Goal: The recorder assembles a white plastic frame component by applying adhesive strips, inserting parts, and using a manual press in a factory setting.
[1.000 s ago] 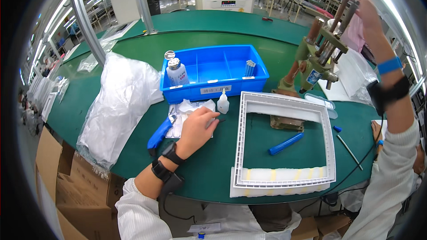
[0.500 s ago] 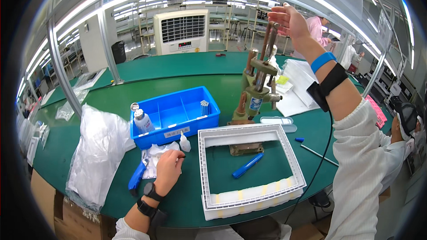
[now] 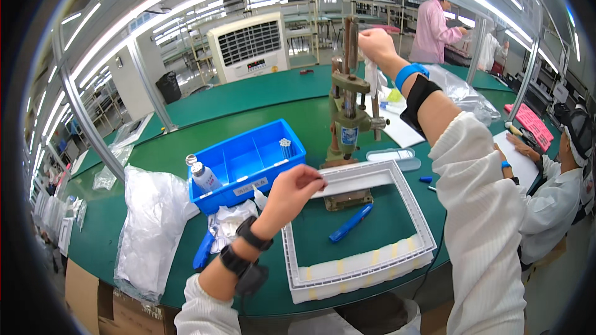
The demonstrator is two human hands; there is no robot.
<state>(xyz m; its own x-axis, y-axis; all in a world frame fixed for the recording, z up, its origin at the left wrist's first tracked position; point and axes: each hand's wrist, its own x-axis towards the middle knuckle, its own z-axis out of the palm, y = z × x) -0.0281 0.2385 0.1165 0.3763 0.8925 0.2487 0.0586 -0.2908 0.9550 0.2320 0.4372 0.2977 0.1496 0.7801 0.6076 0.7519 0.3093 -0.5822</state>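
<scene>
A white rectangular plastic frame (image 3: 406,211) lies on the green table, its far side under a green hand press (image 3: 346,118). My left hand (image 3: 297,189) pinches the frame's far left rim near the press base. My right hand (image 3: 371,42) is raised high and closed around the press lever. A blue pen-like tool (image 3: 351,222) lies inside the frame.
A blue bin (image 3: 248,158) with a small white bottle (image 3: 202,175) stands left of the press. White plastic bags (image 3: 149,229) lie at the left. A small clear tray (image 3: 392,156) lies right of the press. A seated person in white (image 3: 559,205) works at the right; another person in pink (image 3: 433,30) stands far back.
My left hand left the white cloth by the bin and moved right onto the frame's far rim. My right hand stays on the press lever. The view swung to the right.
</scene>
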